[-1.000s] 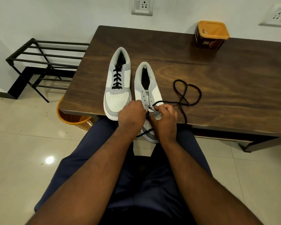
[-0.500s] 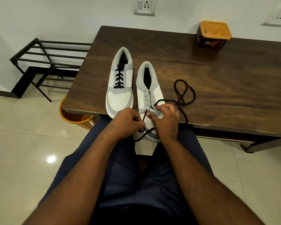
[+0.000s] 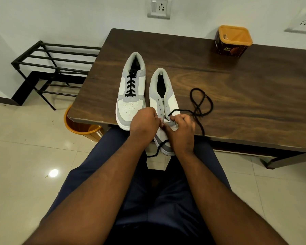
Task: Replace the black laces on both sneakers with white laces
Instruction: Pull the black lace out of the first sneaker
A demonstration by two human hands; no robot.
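Both hands, left (image 3: 144, 122) and right (image 3: 181, 128), have closed back in on the right sneaker (image 3: 163, 103) at the tabletop (image 3: 237, 89) edge, pinching the black lace (image 3: 200, 103) at its last eyelets, so it's nearly free.

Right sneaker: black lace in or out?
Almost out. The right sneaker has bare upper eyelets; the black lace lies looped on the table, seemingly threaded only near the toe, between both hands.
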